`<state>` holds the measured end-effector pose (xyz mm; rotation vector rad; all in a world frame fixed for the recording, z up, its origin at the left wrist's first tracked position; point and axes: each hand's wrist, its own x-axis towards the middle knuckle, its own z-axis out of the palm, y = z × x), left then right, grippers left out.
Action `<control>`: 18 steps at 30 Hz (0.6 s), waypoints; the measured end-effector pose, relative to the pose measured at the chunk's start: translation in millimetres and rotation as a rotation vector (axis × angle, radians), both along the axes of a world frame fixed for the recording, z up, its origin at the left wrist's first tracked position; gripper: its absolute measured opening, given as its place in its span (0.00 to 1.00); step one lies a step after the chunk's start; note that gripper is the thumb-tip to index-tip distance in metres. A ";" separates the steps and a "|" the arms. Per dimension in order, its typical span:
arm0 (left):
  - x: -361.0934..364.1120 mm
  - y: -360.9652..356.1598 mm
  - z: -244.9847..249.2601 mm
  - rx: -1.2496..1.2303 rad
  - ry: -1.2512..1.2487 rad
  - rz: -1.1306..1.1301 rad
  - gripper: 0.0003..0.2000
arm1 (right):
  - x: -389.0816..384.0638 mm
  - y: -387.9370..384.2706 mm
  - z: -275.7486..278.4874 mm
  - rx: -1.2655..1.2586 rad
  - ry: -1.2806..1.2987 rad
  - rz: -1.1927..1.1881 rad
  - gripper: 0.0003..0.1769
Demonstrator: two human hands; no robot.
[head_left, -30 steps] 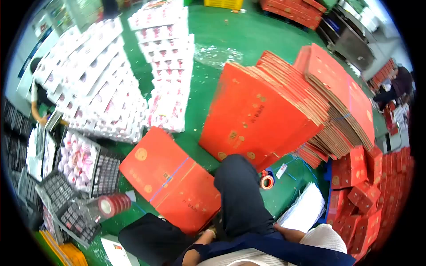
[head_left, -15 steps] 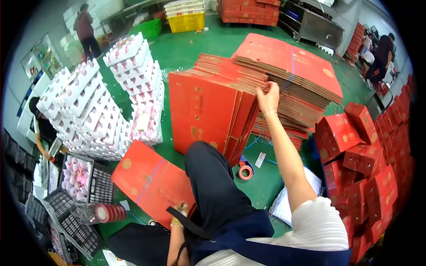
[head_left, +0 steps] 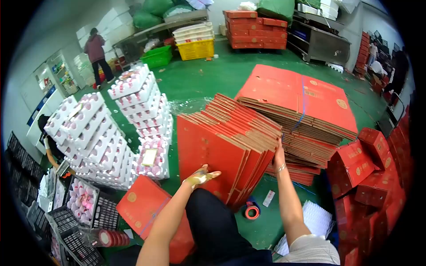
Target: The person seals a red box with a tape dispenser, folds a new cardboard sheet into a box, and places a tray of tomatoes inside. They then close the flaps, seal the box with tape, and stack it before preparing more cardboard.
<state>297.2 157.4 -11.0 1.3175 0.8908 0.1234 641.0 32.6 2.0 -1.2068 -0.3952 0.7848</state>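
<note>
Red flat cartons (head_left: 208, 148) are standing on edge beside strapped pile (head_left: 286, 88) | left hand (head_left: 201, 177): fingers spreading, released, touching front face | right hand (head_left: 279, 158): touching right edge, grip cannot be told

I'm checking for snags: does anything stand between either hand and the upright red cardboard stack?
Nothing visible does. The left hand appears to touch the front of the upright red cardboard stack; the right hand, its right edge. The blue-strapped stack lies beyond.

Open floor (head_left: 199, 77) beyond upright cardboard (head_left: 208, 146), strapped stack (head_left: 286, 95) blocking right
</note>
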 end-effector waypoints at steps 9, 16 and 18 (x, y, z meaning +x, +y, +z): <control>102.1 -100.6 85.4 0.482 0.527 -0.309 0.71 | -46.5 -53.7 5.0 0.340 0.173 -0.213 0.30; 138.3 -136.9 63.1 0.531 0.321 -0.184 0.69 | -4.4 -56.0 34.3 0.303 0.099 -0.299 0.20; 138.9 -135.8 63.0 0.552 0.243 -0.238 0.65 | 30.1 -56.5 37.8 0.087 -0.055 -0.384 0.18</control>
